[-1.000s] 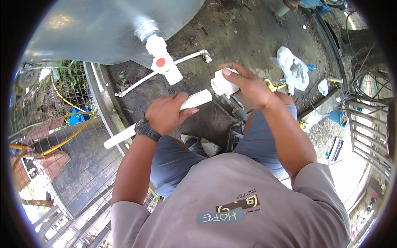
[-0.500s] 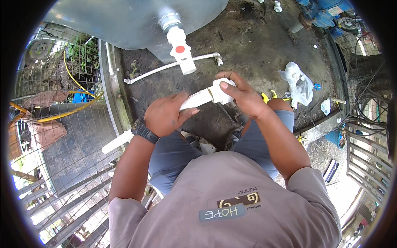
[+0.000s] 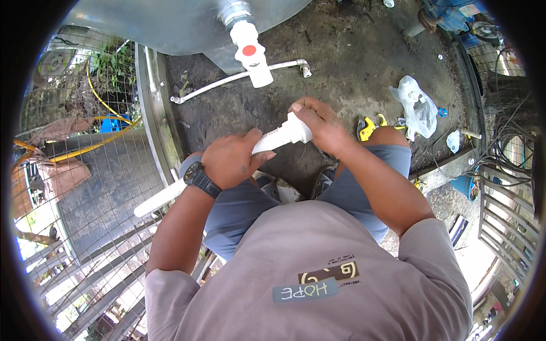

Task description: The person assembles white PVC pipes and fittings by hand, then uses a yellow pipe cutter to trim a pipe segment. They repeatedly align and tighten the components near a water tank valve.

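My left hand (image 3: 230, 160), wearing a black wristwatch, is wrapped round a white plastic pipe (image 3: 159, 199) whose free end slants out past my left forearm. On the pipe's other end sits a white ribbed pipe fitting (image 3: 298, 129). My right hand (image 3: 323, 128) is closed on that fitting, thumb on top, hiding part of its far side. Beyond both hands, a white ball valve (image 3: 248, 54) with a red round mark hangs from the outlet of a grey tank (image 3: 170, 28). Its lower opening faces me, apart from the pipe I hold.
A thin white pipe (image 3: 227, 79) with elbows lies on the dirt floor below the tank. At right are a yellow-handled tool (image 3: 369, 128), a clear plastic bag (image 3: 418, 105) and tangled black cables (image 3: 500, 150). Wire fencing (image 3: 102, 193) runs along the left.
My right hand has shifted slightly left and turned with the fitting, whose ribbed side now shows. The pipe's free end has dropped a little. The whole view has moved slightly.
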Action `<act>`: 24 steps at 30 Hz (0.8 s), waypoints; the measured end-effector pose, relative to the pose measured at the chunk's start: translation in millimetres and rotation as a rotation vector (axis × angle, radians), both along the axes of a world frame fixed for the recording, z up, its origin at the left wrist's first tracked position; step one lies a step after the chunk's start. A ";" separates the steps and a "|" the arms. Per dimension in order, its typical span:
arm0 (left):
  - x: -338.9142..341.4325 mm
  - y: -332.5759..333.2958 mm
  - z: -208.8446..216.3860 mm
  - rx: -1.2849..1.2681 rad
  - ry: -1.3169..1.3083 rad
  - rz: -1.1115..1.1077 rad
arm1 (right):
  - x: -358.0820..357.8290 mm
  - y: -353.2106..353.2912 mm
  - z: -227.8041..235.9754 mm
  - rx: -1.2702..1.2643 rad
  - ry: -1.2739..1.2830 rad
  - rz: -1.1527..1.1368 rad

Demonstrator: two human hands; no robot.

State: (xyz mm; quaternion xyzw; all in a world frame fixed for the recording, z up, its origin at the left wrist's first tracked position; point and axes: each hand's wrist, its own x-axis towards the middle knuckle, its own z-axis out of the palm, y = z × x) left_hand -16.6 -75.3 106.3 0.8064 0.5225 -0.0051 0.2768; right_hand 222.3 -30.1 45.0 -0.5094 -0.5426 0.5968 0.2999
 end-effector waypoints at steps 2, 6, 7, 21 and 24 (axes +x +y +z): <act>1.2 -2.6 -1.6 0.010 0.010 0.006 | -3.1 -1.6 -2.2 -0.049 -0.021 -0.007; 5.6 -4.1 -7.5 0.066 0.004 -0.008 | -5.0 -3.2 -10.9 -0.151 -0.056 -0.048; 7.7 -4.1 -7.1 0.061 0.020 -0.001 | -5.5 -4.5 -10.9 -0.131 -0.064 -0.048; 13.8 -3.4 -17.0 0.087 0.043 -0.015 | -9.5 -0.5 -14.1 -0.352 -0.057 -0.063; 16.6 -2.6 -17.8 0.073 0.067 -0.022 | -8.9 -2.9 -25.6 -0.322 -0.043 -0.081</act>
